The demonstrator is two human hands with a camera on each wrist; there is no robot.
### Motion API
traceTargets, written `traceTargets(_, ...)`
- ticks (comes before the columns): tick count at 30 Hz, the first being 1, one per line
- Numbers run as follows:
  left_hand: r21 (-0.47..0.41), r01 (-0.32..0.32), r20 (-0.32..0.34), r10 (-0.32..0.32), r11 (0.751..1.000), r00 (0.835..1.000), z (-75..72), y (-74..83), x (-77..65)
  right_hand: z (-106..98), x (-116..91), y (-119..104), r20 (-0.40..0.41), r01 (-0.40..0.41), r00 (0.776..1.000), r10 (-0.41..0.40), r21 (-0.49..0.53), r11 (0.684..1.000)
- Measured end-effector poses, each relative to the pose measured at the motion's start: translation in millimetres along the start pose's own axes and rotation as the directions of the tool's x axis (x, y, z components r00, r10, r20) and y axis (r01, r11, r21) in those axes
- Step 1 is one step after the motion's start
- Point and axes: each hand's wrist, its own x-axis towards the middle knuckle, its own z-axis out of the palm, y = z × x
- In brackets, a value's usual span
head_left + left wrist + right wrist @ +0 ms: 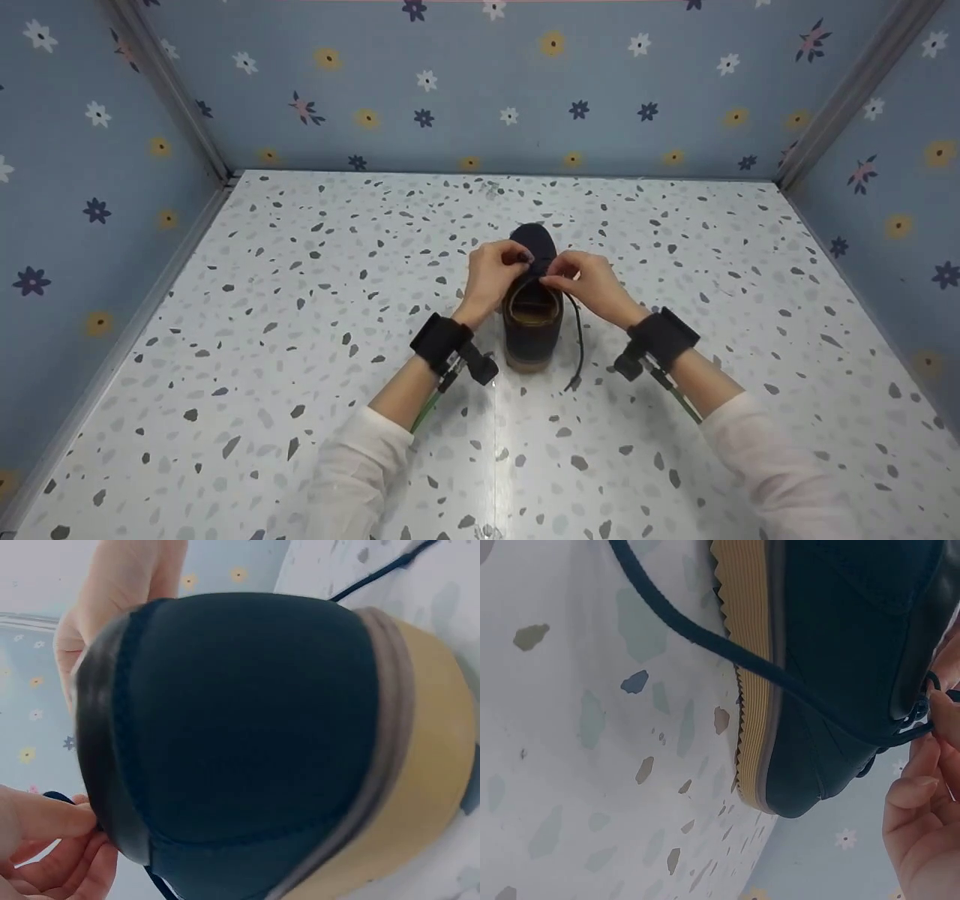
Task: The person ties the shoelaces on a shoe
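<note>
A dark navy shoe (534, 341) with a tan ribbed sole (751, 712) stands upright, toe pointing away from me. My left hand (491, 276) is over the left of its lacing, thumb and fingers pinching a piece of dark shoelace. From the other side, my right hand (592, 283) pinches the lace close to the eyelets, as the right wrist view shows. One long lace end (580, 341) hangs down the shoe's right side to the surface. The heel (262, 712) fills the left wrist view and hides part of both hands.
The shoe stands on a white speckled tabletop (337, 337). Blue flowered panels (480, 82) rise at the back and on both sides, with grey corner posts (847, 90). Each wrist carries a black strap (442, 341) with a small camera and green cable.
</note>
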Motion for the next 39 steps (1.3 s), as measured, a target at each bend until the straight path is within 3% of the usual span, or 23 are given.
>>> traceTargets(13,-0.074,0.049,0.012,-0.049,0.996,0.999,-0.8,1.7,0.6,-4,3,-3,-0.062,-0.069,0.995,0.072,0.057,0.996)
traceTargets(19,-0.085,0.037,-0.011,-0.038,0.996,0.999,-0.4,2.2,-0.3,-4,5,-5,-0.091,-0.105,0.989,0.113,0.092,0.99)
traceTargets(25,-0.07,0.008,-0.017,-0.009,0.998,1.0,-0.2,1.5,-1.3,0,7,0,-0.119,-0.084,0.988,0.103,0.157,0.984)
traceTargets(29,-0.076,0.005,-0.025,-0.007,0.997,1.0,1.1,-0.6,-1.2,2,8,-4,-0.129,-0.123,0.982,0.14,0.133,0.984)
traceTargets(36,-0.057,-0.005,-0.08,0.001,0.998,0.997,24.4,-38.1,9.2,6,9,-3,-0.122,-0.149,0.978,0.166,0.137,0.979)
traceTargets(39,-0.028,-0.005,-0.115,0.001,1.0,0.993,29.6,-45.0,11.7,6,10,-4,-0.11,-0.167,0.977,0.181,0.128,0.978)
